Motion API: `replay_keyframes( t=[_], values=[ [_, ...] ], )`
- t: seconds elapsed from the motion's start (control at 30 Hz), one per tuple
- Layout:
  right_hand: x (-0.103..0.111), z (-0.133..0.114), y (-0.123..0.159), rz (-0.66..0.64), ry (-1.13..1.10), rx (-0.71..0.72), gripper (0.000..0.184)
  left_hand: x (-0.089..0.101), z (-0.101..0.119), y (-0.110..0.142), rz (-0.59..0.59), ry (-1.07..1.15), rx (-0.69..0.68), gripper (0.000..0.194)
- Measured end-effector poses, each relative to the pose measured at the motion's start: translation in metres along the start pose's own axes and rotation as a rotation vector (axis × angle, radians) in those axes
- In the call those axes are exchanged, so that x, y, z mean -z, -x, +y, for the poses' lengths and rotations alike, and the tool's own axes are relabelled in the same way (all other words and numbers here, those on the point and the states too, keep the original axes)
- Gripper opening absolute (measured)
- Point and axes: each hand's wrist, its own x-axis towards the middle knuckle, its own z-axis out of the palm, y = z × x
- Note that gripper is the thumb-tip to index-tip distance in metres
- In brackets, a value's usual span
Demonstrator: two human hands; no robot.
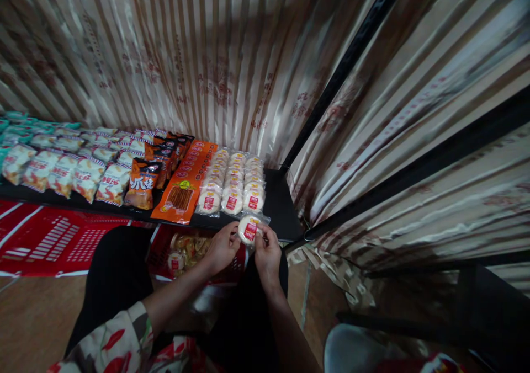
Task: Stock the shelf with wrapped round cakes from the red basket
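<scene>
Between my two hands is a round white pastry in a clear wrapper with a red label (249, 230), held just off the front edge of the black shelf (281, 204). My left hand (223, 247) pinches its left side. On its right side, the fingers and thumb of my right hand (267, 251) grip the wrapper. Directly behind it, three rows of the same wrapped pastries (232, 188) overlap on the shelf. A flat orange snack packet (185, 188) lies along the left of those rows.
Farther left on the shelf stand orange-and-black packets (143, 182), several white snack bags (114, 181) and teal packets (16, 124). Red baskets (62, 240) sit below, one holding wrapped food (192, 249). Black metal bars (414, 169) and a striped curtain (232, 75) border the shelf.
</scene>
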Motion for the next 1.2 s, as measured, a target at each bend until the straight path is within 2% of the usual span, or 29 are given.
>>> replay_keyframes(
  t=[0.23, 0.47, 0.8, 0.97, 1.2],
  values=[
    [0.005, 0.007, -0.02, -0.051, -0.003, -0.029, 0.026, -0.012, -0.002, -0.008, 0.01, -0.088, -0.081, 0.043],
    [0.001, 0.014, -0.023, -0.043, 0.036, -0.004, 0.026, -0.011, 0.001, -0.009, 0.016, -0.202, -0.064, 0.04],
    [-0.001, 0.015, -0.035, -0.094, 0.142, 0.015, 0.029, -0.015, 0.002, -0.017, 0.037, -0.251, -0.089, 0.038],
    [-0.002, 0.018, -0.042, -0.08, 0.247, -0.003, 0.031, -0.019, 0.0, -0.021, 0.035, -0.271, -0.092, 0.038],
    [-0.003, 0.024, -0.053, -0.102, 0.238, 0.026, 0.033, -0.021, -0.002, -0.03, 0.037, -0.279, -0.11, 0.037]
  ],
)
